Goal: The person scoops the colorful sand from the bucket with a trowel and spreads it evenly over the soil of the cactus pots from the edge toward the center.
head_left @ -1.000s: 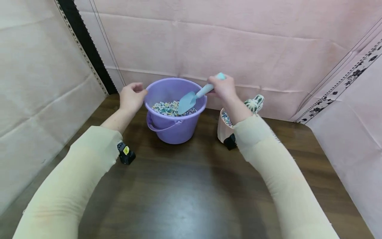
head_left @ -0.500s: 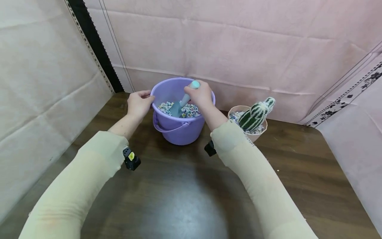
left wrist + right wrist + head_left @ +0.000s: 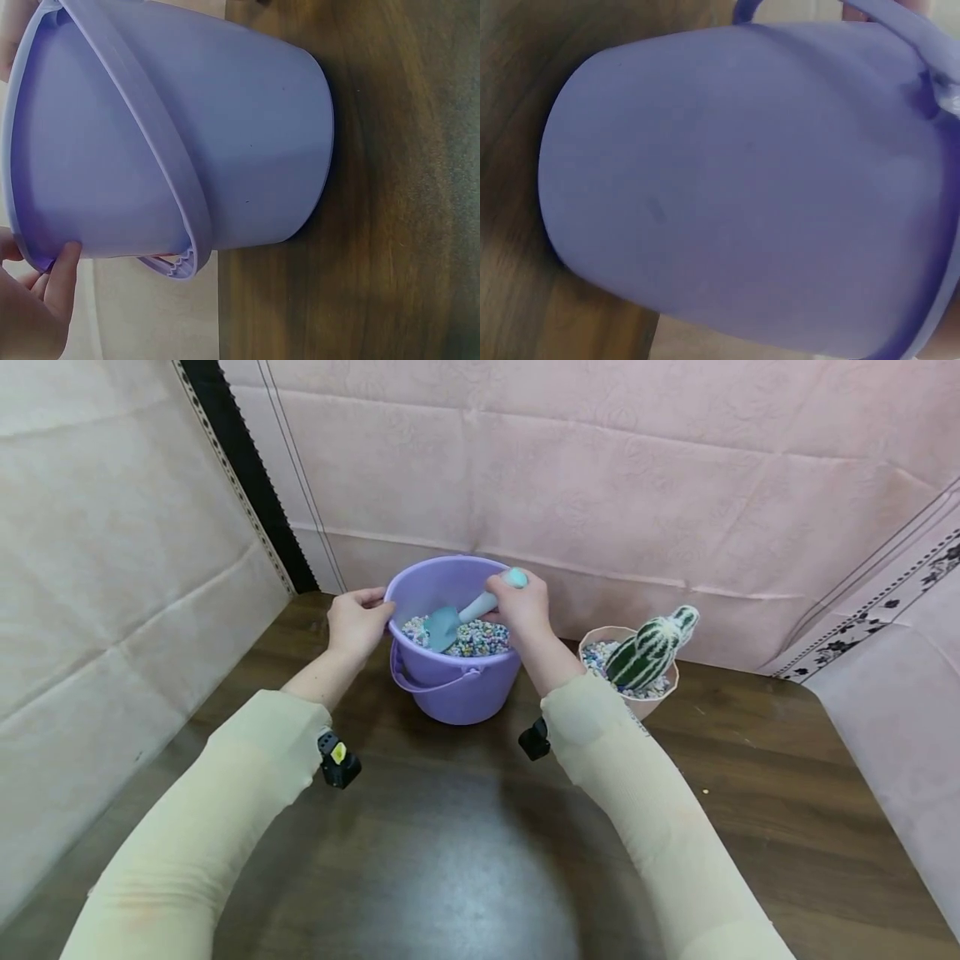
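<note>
A purple bucket (image 3: 461, 693) stands on the table, with small multicoloured pebbles (image 3: 483, 639) inside. At its left rim my left hand (image 3: 356, 625) pinches the edge; in the left wrist view, fingers (image 3: 64, 281) lie against the outside just under the rim. My right hand (image 3: 522, 606) grips the handle of a light blue trowel (image 3: 442, 628) over the bucket's right side. The trowel slants down to the left, its blade at the pebbles. Mostly the bucket's side (image 3: 742, 187) fills the right wrist view, which hides the trowel.
Right of the bucket is a pale pot (image 3: 607, 633) with pebbles and a green-and-white striped cactus (image 3: 641, 656), partly behind my right forearm. The bucket's handle (image 3: 154, 139) hangs down its side. Cloth walls (image 3: 570, 468) close off the back and sides of the wooden table (image 3: 420, 843).
My right hand brought the trowel from above the bucket's right rim down and left into the pebbles, then shifted slightly right, the handle tilting lower. My left hand stays at the rim.
</note>
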